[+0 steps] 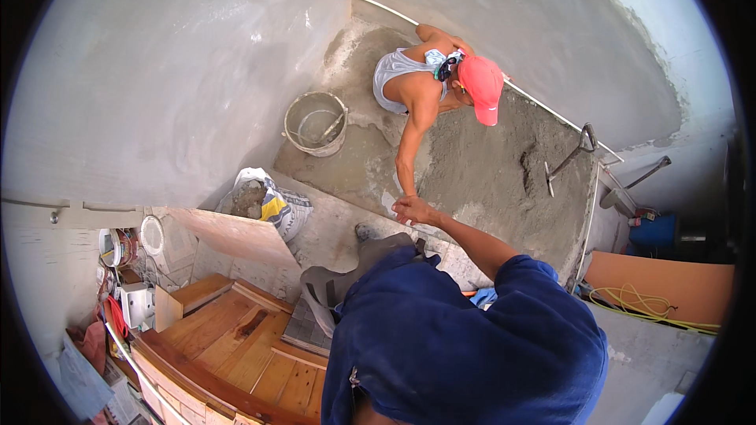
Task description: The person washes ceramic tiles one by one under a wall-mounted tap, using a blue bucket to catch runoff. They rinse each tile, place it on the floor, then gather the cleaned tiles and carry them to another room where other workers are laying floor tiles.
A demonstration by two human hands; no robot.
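My right hand [413,209] reaches forward over the edge of a low grey ledge [339,224], with its fingers curled. It meets the lowered hand of a co-worker [438,83] in a pink cap and pale sleeveless top, who crouches on the wet cement floor [488,165]. A small pale flat piece [388,202] shows just left of the two hands; who holds it is unclear. My blue sleeve and shirt [465,338] fill the lower middle. My left hand is out of sight.
A grey bucket [315,122] stands on the cement behind the co-worker. An open cement bag [264,201] and a leaning board [236,232] lie left. A long-handled hoe [567,159] rests in the mortar at right. Wooden steps [236,338] are below left, and a yellow cord [642,304] at right.
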